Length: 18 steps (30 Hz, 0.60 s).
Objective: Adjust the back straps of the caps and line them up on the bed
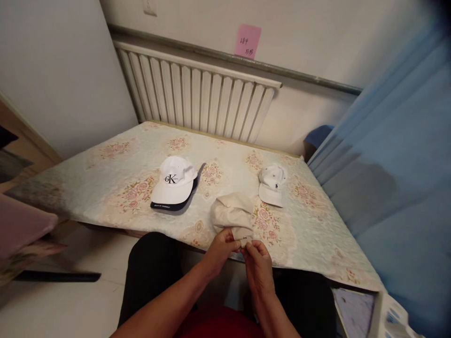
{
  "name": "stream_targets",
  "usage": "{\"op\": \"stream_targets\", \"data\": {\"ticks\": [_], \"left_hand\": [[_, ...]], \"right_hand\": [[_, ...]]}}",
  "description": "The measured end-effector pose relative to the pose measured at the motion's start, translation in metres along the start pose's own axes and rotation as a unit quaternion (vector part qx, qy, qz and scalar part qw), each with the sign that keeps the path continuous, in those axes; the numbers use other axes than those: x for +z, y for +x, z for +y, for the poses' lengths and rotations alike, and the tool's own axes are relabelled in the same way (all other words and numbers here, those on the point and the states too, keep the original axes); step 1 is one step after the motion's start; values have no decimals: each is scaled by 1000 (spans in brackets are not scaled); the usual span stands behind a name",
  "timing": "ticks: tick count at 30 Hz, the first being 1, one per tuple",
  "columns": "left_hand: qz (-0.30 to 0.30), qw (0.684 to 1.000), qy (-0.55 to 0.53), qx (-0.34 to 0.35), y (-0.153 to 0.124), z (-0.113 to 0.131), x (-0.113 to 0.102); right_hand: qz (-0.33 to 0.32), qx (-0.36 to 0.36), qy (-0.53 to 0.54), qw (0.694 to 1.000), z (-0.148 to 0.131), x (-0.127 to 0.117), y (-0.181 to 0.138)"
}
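A beige cap (233, 212) lies at the near edge of the table with the floral cloth (105, 183). My left hand (221, 246) and my right hand (257, 257) both pinch the cap's back strap and its small metal buckle, fingers closed. A white cap with a black logo (175, 180) sits to the left, stacked on a dark navy cap (183, 203) whose brim shows beneath. A smaller white cap (273, 184) rests to the right of the beige one.
A white radiator (197, 94) stands behind the table under a pink note (247, 41). A blue curtain (398, 178) hangs at the right. A pink cushion (21, 223) is at the left. Papers (355, 310) lie at lower right.
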<state>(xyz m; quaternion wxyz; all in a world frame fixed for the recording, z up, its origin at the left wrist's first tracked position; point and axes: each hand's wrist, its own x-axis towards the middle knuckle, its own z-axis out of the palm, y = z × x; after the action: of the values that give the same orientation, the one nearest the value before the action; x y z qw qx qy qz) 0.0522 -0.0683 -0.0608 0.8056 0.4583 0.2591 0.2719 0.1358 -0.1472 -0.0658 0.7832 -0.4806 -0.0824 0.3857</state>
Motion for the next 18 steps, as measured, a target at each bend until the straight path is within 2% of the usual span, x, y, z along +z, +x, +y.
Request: {"op": "stream_targets", "data": {"ticks": [10,14,18], "left_hand": [[29,999,16,-3,-3,5,3],[94,994,56,11,1,-4,1],[170,978,106,62,4,-12,-1]], "right_hand": [[-17,2,-22,1000,-3,5,-1],[-16,10,-9,1000,-4,3,0],[4,10,-8,1000,-3,1,1]]}}
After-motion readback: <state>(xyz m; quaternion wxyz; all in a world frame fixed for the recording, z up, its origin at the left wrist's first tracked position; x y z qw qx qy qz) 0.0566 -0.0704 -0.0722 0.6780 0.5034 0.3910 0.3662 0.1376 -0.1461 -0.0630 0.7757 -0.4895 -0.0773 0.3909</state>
